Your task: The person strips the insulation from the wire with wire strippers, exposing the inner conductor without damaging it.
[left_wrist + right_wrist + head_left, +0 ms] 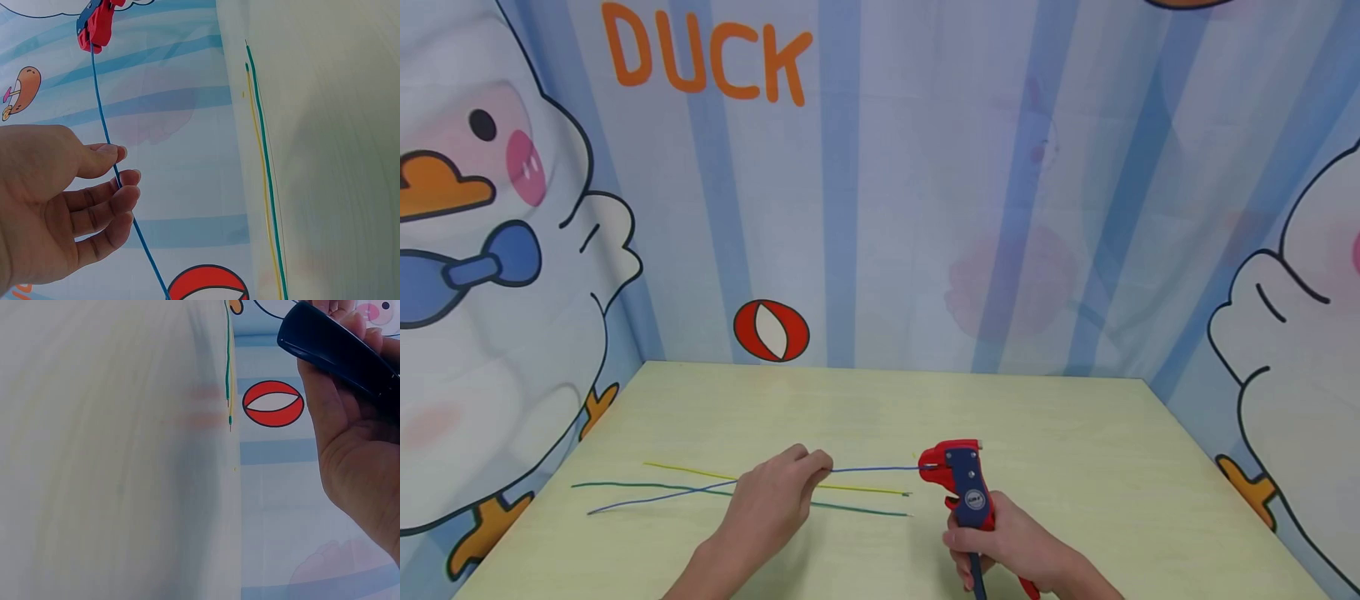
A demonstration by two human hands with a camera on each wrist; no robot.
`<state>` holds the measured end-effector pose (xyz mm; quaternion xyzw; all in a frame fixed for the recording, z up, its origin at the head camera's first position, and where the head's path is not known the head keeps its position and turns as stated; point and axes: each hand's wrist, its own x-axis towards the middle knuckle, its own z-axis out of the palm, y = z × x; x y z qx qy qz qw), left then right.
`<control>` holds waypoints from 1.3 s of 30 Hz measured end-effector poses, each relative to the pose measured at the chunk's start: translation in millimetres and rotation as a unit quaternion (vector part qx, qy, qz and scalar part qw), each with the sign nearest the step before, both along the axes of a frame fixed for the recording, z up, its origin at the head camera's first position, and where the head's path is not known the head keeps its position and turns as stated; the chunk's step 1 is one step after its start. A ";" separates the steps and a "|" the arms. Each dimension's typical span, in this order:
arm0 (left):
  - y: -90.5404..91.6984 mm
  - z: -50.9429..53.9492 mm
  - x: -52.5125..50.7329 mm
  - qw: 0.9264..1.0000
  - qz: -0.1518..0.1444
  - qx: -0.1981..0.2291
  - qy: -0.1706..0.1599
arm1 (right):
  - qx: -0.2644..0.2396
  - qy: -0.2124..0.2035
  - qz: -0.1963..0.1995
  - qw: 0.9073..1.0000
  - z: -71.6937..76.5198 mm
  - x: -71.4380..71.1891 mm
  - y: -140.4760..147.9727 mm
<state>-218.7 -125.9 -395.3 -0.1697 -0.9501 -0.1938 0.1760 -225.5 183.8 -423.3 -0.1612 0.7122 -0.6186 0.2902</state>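
My left hand (775, 493) pinches a blue wire (876, 468) between thumb and fingertips, above the table. One end of that wire enters the red head of a wire stripper (966, 483); its other end trails to the left. My right hand (1011, 542) grips the stripper's handles, head upward. In the left wrist view the blue wire (102, 109) runs from the red jaws down past the thumb. The right wrist view shows a dark handle (337, 347) in the right hand (356, 437); the stripper's head is out of that view.
On the table (1075, 450) lie a yellow wire (865, 489) and a green wire (861, 508), passing beneath the left hand. Their right ends show bare tips in the right wrist view. Behind the table hangs a striped curtain (895, 208) with duck prints.
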 end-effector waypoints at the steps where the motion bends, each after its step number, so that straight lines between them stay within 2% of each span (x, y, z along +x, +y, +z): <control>1: 0.0 -0.3 0.0 1.000 0.000 0.000 0.000 | 0.000 -0.001 0.000 1.000 0.1 0.3 -0.1; 13: -0.2 -1.1 0.8 1.000 -0.002 -0.001 -0.001 | 0.001 -0.003 0.005 1.000 0.4 1.7 -0.2; 25: -2.2 -2.2 0.1 1.000 -0.004 0.001 0.018 | -0.003 -0.007 0.004 1.000 2.6 4.5 -2.8; 34: -2.5 -2.0 0.4 1.000 -0.005 0.006 0.014 | -0.014 -0.026 -0.032 0.999 2.8 12.4 -9.2; 39: -2.2 -2.9 -0.1 1.000 -0.009 0.010 0.023 | -0.031 -0.030 -0.069 0.997 4.0 9.8 -12.1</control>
